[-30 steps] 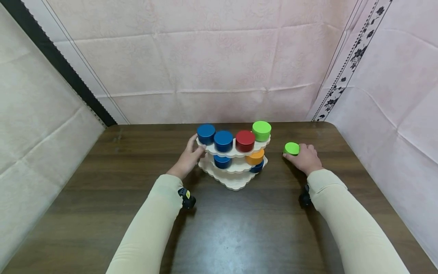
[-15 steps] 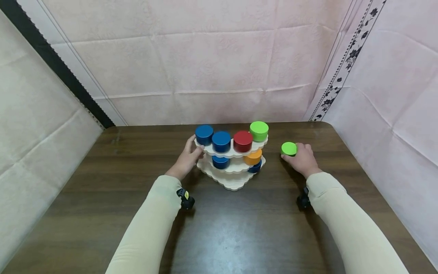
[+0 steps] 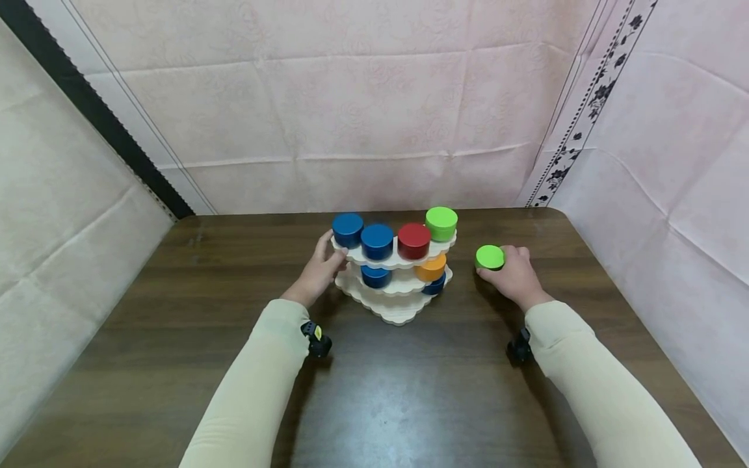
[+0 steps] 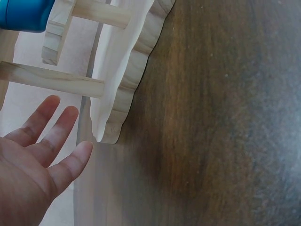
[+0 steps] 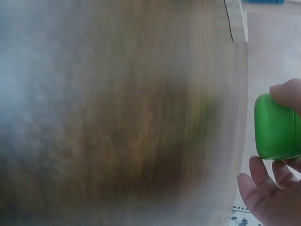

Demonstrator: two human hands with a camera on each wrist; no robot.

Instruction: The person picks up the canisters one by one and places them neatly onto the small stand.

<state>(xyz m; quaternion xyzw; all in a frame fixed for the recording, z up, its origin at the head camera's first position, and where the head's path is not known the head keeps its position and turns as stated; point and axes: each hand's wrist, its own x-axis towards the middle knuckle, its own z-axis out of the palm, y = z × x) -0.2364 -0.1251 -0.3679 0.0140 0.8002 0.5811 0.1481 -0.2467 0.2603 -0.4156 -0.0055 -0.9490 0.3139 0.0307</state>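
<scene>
My left hand [image 3: 316, 272] holds the left edge of the top tier of a pale wooden tiered stand [image 3: 392, 305] with scalloped edges, thumb in front. In the left wrist view, its other fingers [image 4: 63, 122] spread loosely beside a wooden post [image 4: 56, 81]. My right hand [image 3: 515, 276] grips a small green round container [image 3: 489, 257] to the right of the stand; the right wrist view shows it between thumb and fingers, with a seam around it. The top tier bears two blue containers [image 3: 377, 241], a red one [image 3: 413, 240] and another green one [image 3: 441, 223].
Lower tiers bear a blue container [image 3: 376, 277], an orange one [image 3: 431, 268] and a dark blue one [image 3: 435, 286]. The brown wooden table [image 3: 374, 396] ends behind the stand at a pale cloth backdrop [image 3: 363, 123]. More cloth hangs at both sides.
My right hand has moved slightly left, toward the stand, with the green container in its grip. My left hand keeps its hold on the stand; the view has shifted slightly.
</scene>
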